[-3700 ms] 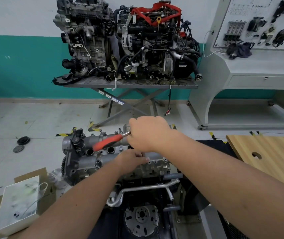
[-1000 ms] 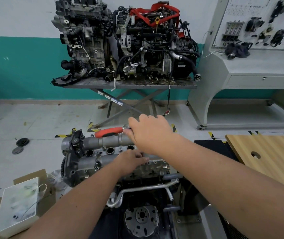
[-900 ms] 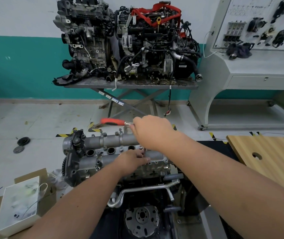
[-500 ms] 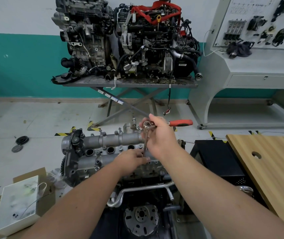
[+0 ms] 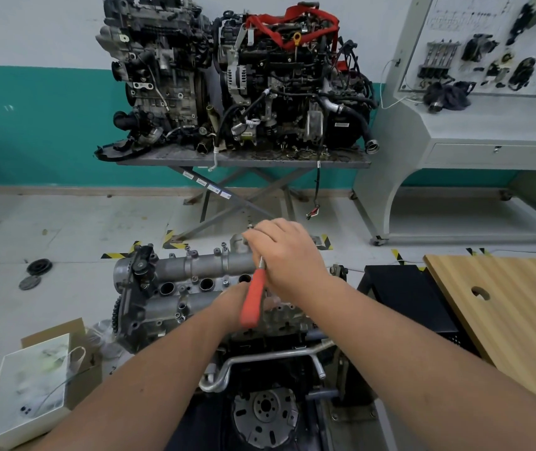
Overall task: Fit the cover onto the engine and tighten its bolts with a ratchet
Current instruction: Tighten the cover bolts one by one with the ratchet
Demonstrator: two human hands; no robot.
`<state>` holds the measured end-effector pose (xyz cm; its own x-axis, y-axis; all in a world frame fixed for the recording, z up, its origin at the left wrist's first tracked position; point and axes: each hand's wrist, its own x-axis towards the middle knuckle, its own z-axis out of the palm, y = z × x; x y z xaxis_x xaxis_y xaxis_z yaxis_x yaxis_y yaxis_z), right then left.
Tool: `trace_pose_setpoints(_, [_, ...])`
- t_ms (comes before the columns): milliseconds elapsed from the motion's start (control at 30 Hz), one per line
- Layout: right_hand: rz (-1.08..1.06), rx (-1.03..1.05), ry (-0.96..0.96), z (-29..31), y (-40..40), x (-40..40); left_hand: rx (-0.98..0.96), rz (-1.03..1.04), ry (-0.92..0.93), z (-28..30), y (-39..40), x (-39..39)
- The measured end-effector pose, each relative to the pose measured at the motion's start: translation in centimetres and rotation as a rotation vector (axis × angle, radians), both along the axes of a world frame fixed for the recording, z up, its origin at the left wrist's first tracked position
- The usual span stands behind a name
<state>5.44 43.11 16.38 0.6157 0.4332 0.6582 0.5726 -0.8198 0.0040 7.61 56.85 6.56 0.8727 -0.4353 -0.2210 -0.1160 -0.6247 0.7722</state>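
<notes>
1. The cover (image 5: 195, 275) already sits on top of the engine (image 5: 169, 317), which stands low in front of the person; the job in hand looks like tightening a bolt near its right end.
2. The right hand (image 5: 288, 258) has its fingers clenched over the head of the ratchet (image 5: 253, 301), whose red handle points back toward the person. Keep that palm pressing straight down so the socket stays square on the bolt.
3. The left hand (image 5: 231, 304) rests on the cover beneath the handle; whether its fingers grasp anything I cannot tell. Best keep it clear of the swing.
4. Sweep in short, even arcs.
</notes>
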Motion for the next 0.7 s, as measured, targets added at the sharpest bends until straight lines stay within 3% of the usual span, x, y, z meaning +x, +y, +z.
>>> trace_pose_setpoints(133, [-0.201,-0.190,0.191,1.5,0.5,-0.8,0.061,-0.037,0.029,-0.4,-0.5,0.6])
trace_pose_setpoints(233, [-0.189,-0.264,0.245,2.4,0.4,-1.0,0.048,0.000,0.048,-0.5,-0.4,0.6])
trace_pose_setpoints(400, [-0.212,-0.225,0.419,3.7,0.6,0.0,0.049,0.074,0.063,-0.8,-0.2,0.3])
trace_pose_setpoints(533, [-0.193,0.123,0.740,4.6,1.3,1.0,0.015,0.089,0.059,-0.9,-0.2,0.4])
trace_pose_setpoints(700, [-0.084,1.024,1.241,4.7,1.6,1.3,0.023,0.088,0.061,-0.9,-0.2,0.4])
